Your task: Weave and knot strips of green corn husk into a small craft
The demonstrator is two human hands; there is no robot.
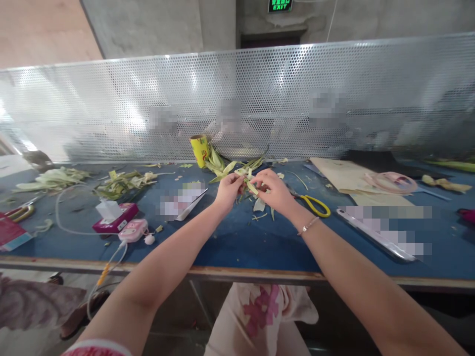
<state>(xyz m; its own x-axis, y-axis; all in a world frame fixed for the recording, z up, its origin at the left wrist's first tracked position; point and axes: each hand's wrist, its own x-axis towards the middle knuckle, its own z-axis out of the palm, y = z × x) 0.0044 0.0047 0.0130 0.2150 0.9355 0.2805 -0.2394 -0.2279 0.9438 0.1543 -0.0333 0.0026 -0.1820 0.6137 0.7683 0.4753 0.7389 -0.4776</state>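
Observation:
Over the middle of the blue table, my left hand [229, 192] and my right hand [274, 192] are close together, fingers pinched. Between them is a pale green strip of corn husk [253, 187], gripped by the fingertips of both hands. The fingers partly hide it. Just beyond my hands lies a heap of green corn husks [218, 165] beside a leaning yellow can-like container [200, 151]. Scissors with yellow handles [319, 206] lie by my right wrist, their blades partly hidden. Small husk scraps [260, 204] are scattered below my fingers.
A perforated metal panel [166, 84] runs along the table's back. On the left are husk piles [122, 184], a tissue box [117, 218], a pink case with cables [133, 231] and a blurred flat object [191, 203]. Brown paper [334, 173] and a phone-like device [365, 232] lie right.

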